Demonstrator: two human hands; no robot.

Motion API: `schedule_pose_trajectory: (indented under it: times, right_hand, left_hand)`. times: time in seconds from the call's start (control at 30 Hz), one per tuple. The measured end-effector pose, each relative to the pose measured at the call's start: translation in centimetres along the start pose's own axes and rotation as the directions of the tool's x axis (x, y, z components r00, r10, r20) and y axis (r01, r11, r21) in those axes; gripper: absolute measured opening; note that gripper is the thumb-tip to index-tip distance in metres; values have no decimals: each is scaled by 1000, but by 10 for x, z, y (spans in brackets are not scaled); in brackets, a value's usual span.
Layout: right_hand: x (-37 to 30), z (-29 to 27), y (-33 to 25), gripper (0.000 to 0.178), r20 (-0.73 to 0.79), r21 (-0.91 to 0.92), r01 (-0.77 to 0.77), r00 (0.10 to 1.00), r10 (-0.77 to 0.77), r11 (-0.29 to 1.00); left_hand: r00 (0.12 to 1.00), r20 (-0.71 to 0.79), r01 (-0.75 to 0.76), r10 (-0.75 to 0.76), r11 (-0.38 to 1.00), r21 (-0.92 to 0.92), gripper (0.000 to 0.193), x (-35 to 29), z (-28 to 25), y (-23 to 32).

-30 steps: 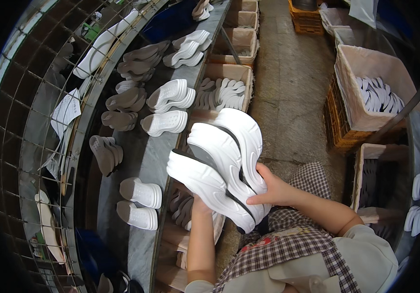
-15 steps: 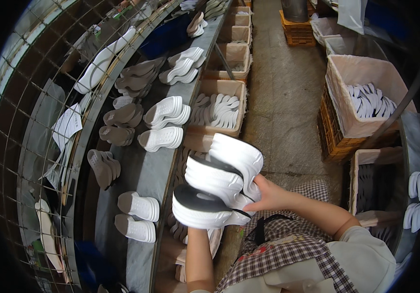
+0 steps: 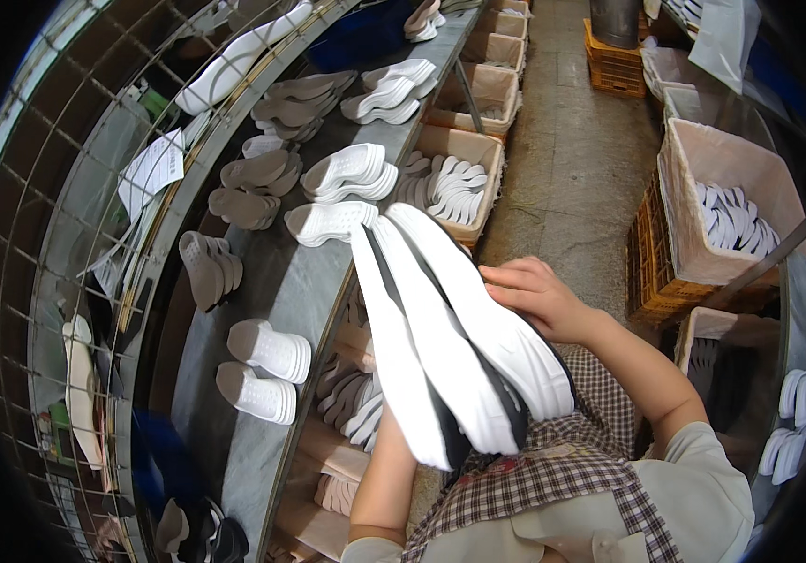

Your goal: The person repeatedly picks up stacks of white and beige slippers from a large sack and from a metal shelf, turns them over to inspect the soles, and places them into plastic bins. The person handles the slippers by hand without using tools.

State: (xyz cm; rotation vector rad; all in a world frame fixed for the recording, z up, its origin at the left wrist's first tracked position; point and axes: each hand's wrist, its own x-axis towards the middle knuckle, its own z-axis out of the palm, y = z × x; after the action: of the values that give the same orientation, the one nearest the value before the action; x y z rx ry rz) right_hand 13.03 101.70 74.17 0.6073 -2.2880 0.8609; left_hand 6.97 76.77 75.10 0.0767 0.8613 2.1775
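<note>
Beside the surface, three white soles slant lengthwise from far left to near right, just left of our right hand, its fingers together at their edge, though whether clamped we cannot tell, nor for our hidden left hand.

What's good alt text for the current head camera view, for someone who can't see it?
Three long white-and-black shoe soles fan out in front of a brown-checked apron, the right hand at the rightmost one's edge, the left hand hidden. To the left, a smooth grey shelf bears stacked white soles and taupe soles; pale-lined bins flank the aisle.
</note>
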Motion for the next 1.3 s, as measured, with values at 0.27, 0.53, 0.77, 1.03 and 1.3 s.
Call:
schedule_pose_trajectory:
  times: [0.27,0.53,0.77,1.03,1.3]
  right_hand:
    - [-23,27,-14,50,240,805,-377,913,330,457]
    - [-35,36,-14,48,193,842,-326,926,325,430]
    - [-38,38,-18,44,235,895,-362,878,416,259]
    - [-45,48,-16,44,237,926,-339,863,446,164]
    - [-34,31,-44,56,189,800,-373,900,393,470]
  left_hand:
    - [995,-68,-83,79,995,-61,65,-5,3,13]
    - [996,-11,-85,85,994,-63,82,-8,-4,9]
    - [996,-13,-90,90,996,-20,91,-8,-3,9]
    - [992,69,-100,104,993,-65,96,-10,-5,6]
    - [992,-122,-35,14,985,-172,52,-6,-16,6]
